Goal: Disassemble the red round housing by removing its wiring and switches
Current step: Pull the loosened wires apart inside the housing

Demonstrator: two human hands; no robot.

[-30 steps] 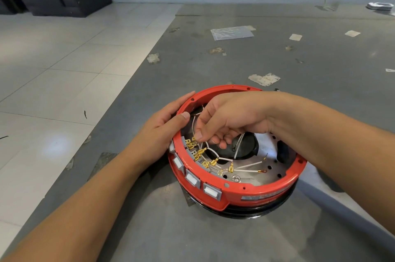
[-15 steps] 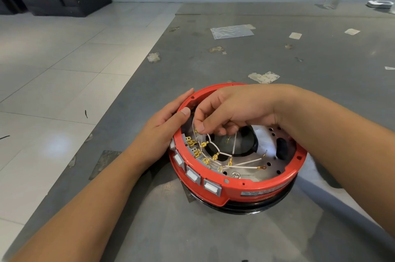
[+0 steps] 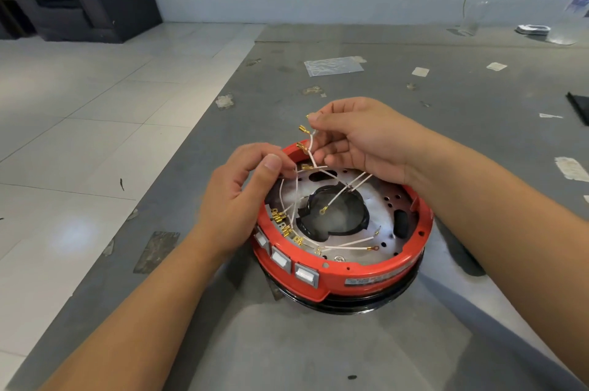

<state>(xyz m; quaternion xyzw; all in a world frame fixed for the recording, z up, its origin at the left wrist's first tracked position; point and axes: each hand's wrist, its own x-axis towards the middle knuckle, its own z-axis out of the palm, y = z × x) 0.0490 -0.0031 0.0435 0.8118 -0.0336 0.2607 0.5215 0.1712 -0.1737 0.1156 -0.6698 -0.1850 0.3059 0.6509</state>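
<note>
The red round housing (image 3: 366,276) sits on the grey table, open side up, with a metal plate and a dark centre hole inside. Three white rocker switches (image 3: 280,258) line its front-left wall. Thin white wires (image 3: 338,196) with gold terminals run across the inside. My right hand (image 3: 360,139) is raised above the far rim and pinches a bundle of those wires, gold connectors dangling from its fingers. My left hand (image 3: 242,196) is at the left rim and pinches another white wire between thumb and fingers. More gold terminals (image 3: 282,223) remain behind the switches.
The grey table (image 3: 318,343) has paper scraps, tape patches and a clear plastic bag (image 3: 331,65) farther back. A dark object (image 3: 580,107) lies at the right edge. The table's left edge drops to a white tiled floor (image 3: 79,135). Black furniture stands far left.
My right hand has risen out of the housing, lifting wires with loose gold connectors. My left hand left the rim and now pinches a wire.
</note>
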